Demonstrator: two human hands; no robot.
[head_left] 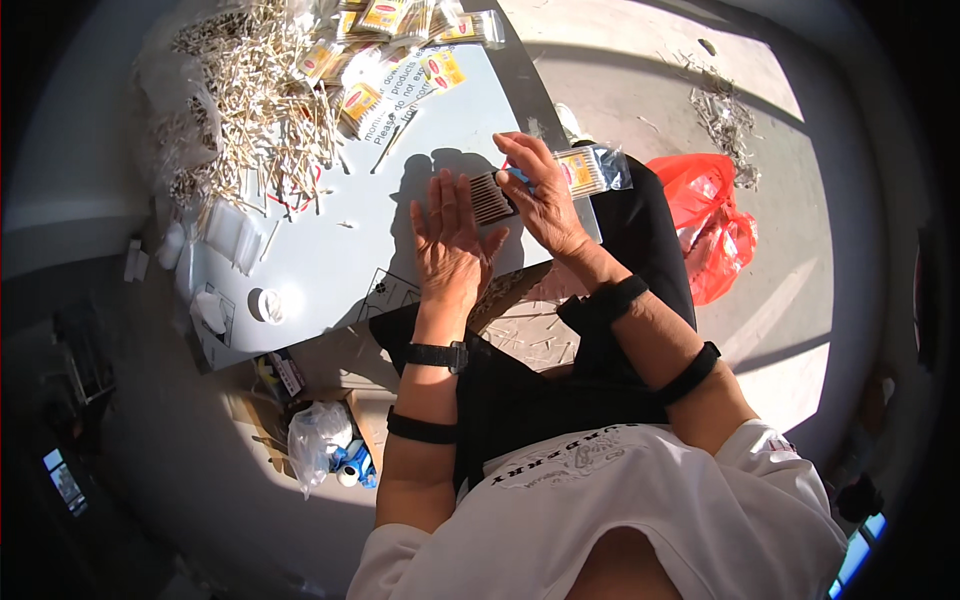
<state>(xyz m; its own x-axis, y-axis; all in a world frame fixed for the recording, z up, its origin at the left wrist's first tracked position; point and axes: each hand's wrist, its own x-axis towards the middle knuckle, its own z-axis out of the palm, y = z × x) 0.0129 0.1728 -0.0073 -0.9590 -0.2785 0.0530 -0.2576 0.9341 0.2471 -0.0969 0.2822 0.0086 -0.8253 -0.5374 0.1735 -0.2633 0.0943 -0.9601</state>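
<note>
My left hand (450, 235) lies flat on the table, fingers stretched out and together. Its fingertips are beside a flat row of cotton swabs (490, 199), which is in shadow. My right hand (545, 200) is bent over the right end of that row, thumb and fingers closing on it. A bit of blue shows by the thumb, too covered to make out. Just beyond my right hand, at the table's right edge, lies a clear pack of cotton swabs (584, 172) with a yellow label.
A large heap of loose cotton swabs (255, 95) covers the table's far left, with labelled packs (385, 15) behind. A white round lid (270, 306) sits near the front left. Below are a red plastic bag (705, 220) and a cardboard box (365, 420) holding a clear bag.
</note>
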